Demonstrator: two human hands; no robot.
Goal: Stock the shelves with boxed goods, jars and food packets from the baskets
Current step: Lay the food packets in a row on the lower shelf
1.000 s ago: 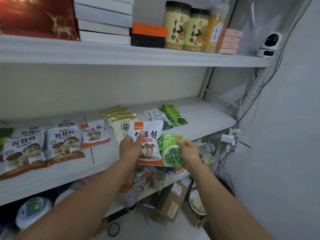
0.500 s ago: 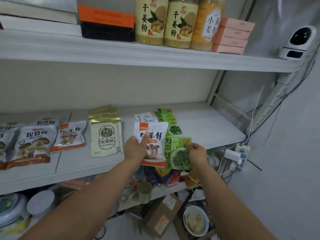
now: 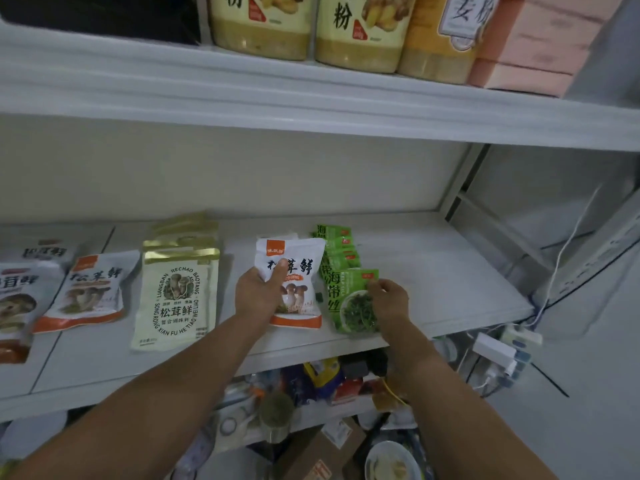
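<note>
My left hand [image 3: 258,294] grips a white mushroom packet [image 3: 299,271] with an orange band, thumb across its front, low over the middle shelf [image 3: 433,271]. My right hand [image 3: 388,301] pinches a green seaweed packet [image 3: 348,299] by its right edge, laying it on the shelf in front of a row of the same green packets [image 3: 337,244]. To the left lie cream and gold packets [image 3: 176,296] and more white mushroom packets [image 3: 91,289].
The upper shelf [image 3: 311,98] carries jars of ginger powder [image 3: 360,29] and pink boxes [image 3: 533,46]. Below the middle shelf sit cluttered goods, a cardboard box [image 3: 322,452] and a bowl [image 3: 391,462]. A white power strip [image 3: 498,351] and cables hang at the right.
Both hands have moved forward over the shelf with their packets. The green packet now lies down by the green row. The view has come closer.
</note>
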